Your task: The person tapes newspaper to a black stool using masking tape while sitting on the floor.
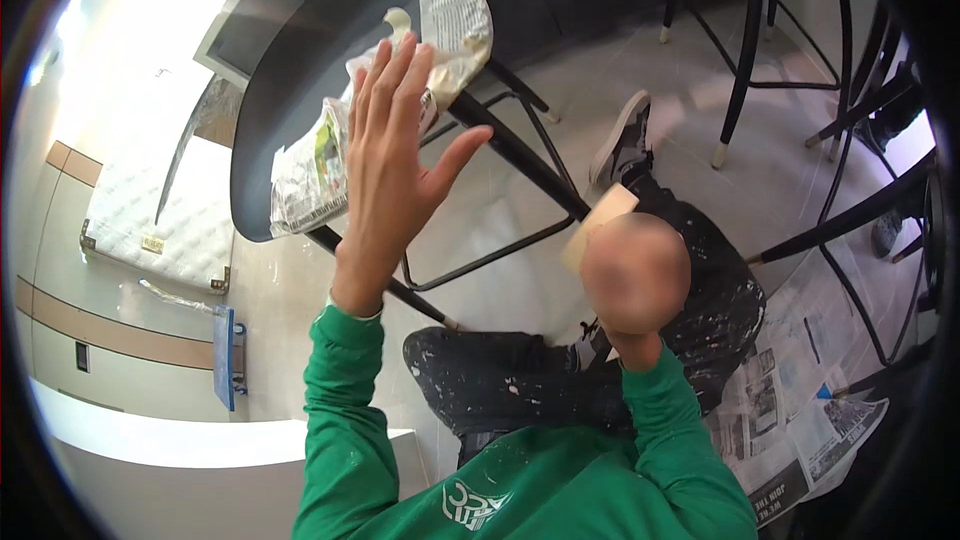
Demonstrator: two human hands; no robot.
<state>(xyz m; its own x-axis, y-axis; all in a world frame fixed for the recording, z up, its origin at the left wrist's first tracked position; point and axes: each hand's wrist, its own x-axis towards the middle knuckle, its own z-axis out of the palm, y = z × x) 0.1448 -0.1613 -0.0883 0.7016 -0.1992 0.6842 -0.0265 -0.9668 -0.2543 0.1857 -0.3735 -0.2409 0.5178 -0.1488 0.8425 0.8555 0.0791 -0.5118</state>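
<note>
My left hand (388, 155) is raised with its fingers stretched out and thumb apart, in front of a black stool (272, 130). Crumpled newspaper (312, 165) and a printed sheet (452, 15) hang over the stool's edge, with cream tape-like strips (398, 22) on them. Whether the left hand touches the paper is hard to tell. Above my right thigh, my right hand (636, 275) is mostly smeared by a round blur. A wide cream band, like masking tape (603, 220), sticks out from it on the far left side.
More black stools (745, 70) with pale leg tips stand at the right. Newspaper sheets (800, 400) lie on the floor at lower right. To the left are a wrapped white mattress (160, 210), a blue cart-like thing (224, 358) and a white ledge (180, 440). My paint-spotted legs are bent below.
</note>
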